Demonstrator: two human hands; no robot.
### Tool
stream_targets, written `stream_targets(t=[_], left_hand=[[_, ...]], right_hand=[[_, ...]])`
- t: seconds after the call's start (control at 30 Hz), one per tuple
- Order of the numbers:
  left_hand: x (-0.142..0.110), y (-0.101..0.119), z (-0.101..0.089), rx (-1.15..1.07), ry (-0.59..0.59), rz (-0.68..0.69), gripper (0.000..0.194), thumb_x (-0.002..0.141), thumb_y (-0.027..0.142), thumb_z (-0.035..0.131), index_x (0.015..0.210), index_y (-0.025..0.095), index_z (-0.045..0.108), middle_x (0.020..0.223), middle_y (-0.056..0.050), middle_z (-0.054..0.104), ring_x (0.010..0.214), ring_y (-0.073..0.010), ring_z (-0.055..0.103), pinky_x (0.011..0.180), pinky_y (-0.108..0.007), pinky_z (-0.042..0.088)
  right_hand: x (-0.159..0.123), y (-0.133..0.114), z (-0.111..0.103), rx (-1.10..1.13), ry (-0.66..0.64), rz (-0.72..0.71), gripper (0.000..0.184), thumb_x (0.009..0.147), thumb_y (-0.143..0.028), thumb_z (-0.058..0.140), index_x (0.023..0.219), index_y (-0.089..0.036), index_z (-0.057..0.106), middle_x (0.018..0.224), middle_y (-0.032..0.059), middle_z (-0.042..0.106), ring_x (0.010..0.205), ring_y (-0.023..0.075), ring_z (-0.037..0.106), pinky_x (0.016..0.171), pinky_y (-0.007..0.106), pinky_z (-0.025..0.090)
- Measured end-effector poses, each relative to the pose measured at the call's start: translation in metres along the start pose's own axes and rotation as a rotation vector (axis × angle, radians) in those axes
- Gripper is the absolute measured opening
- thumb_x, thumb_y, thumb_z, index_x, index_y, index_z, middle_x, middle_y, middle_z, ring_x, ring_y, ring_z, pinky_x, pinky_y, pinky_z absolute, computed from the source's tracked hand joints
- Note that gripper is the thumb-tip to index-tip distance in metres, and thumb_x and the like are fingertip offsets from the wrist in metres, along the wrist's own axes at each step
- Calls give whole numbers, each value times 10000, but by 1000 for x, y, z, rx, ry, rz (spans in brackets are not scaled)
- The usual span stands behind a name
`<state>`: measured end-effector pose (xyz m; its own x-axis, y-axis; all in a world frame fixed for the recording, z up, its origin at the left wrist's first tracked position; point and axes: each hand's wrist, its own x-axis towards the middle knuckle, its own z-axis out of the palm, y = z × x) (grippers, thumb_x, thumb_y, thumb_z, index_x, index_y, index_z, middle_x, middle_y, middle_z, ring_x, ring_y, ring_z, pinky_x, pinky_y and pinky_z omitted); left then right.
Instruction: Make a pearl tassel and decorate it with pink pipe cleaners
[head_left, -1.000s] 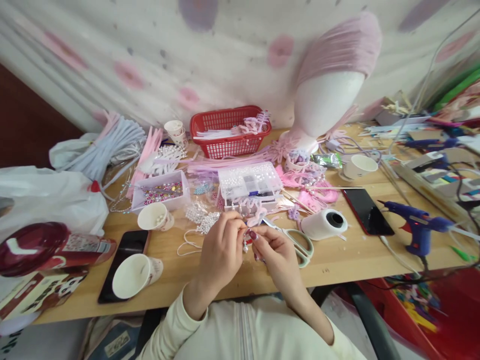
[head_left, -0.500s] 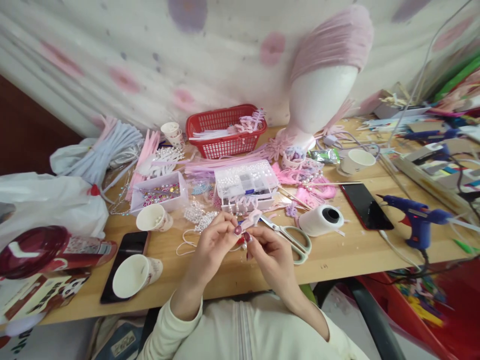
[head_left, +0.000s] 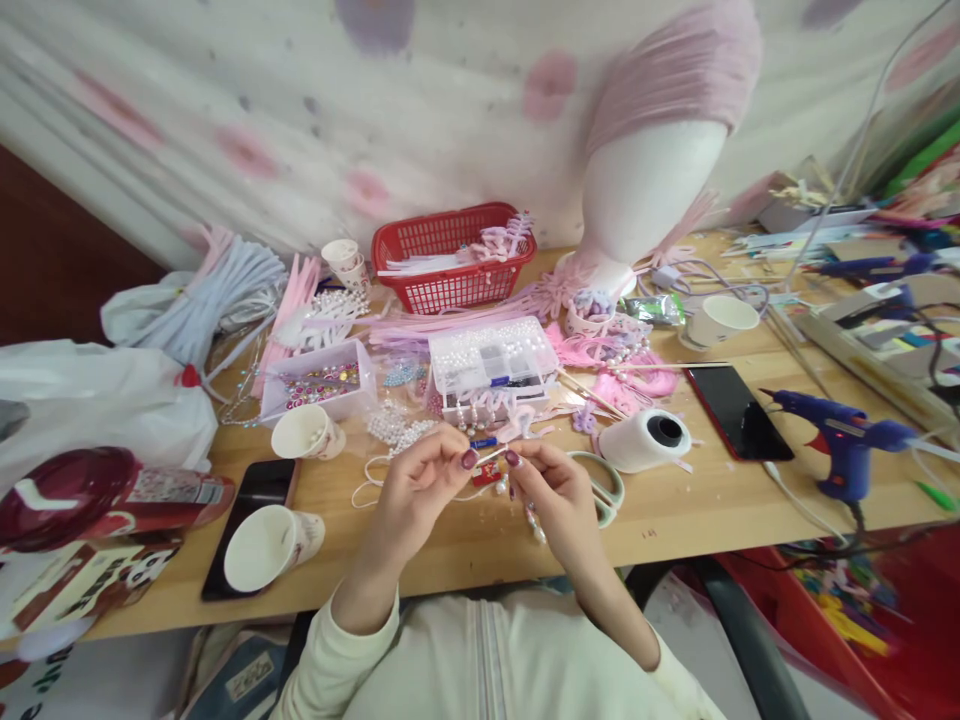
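Observation:
My left hand (head_left: 426,478) and my right hand (head_left: 556,490) meet over the table's front part, both closed in a pinch. Stretched between their fingertips is a thin pale strand (head_left: 492,460); its material is too small to tell. A short string of beads (head_left: 535,524) dangles under my right fingers. Just beyond the fingertips are a blue object (head_left: 484,442) and a small red piece (head_left: 487,474). Scissors (head_left: 616,492) lie beside my right hand, their blades hidden by it. A spool of white thread (head_left: 637,446) rests on its side farther right.
Behind my hands stand a clear bead box (head_left: 491,350) and a red basket (head_left: 420,292). Paper cups (head_left: 259,552), a phone (head_left: 255,490) and a rhinestone tray (head_left: 360,385) are at left. A mannequin head (head_left: 649,190), another phone (head_left: 739,412) and a blue glue gun (head_left: 840,435) are at right.
My hands have moved slightly apart, and the strand between them is now straight. The beads have come into view below my right hand. The camera view has shifted a little.

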<state>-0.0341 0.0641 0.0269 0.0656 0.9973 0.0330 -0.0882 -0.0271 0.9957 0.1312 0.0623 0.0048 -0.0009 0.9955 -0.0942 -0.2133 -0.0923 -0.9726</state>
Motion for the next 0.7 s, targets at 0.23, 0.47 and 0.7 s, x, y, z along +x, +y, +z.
stream_targets(t=[0.23,0.47,0.7], left_hand=[[2,5,5,-393,-48,-145,351,878,486,780,752,206,609,1087,-53,729,997,-266,762,964,-475,595],[-4,14,0,-503,-110,-199,368,873,442,801,712,199,576,1096,-52,741,1176,-323,727,1010,-481,588],[-5,19,2,-497,-129,-234,346,867,428,809,724,196,596,1090,-60,750,1101,-306,757,945,-437,616]], right_hand=[[5,2,-5,54,-6,7,212,825,-408,777,902,-213,743,644,-19,645,478,103,443,457,236,363],[3,11,-12,-55,9,-121,120,892,-301,703,977,-233,753,894,44,773,818,195,688,742,306,534],[-3,7,-13,-252,-28,-255,53,935,-233,638,960,-229,685,859,25,719,718,168,639,647,276,502]])
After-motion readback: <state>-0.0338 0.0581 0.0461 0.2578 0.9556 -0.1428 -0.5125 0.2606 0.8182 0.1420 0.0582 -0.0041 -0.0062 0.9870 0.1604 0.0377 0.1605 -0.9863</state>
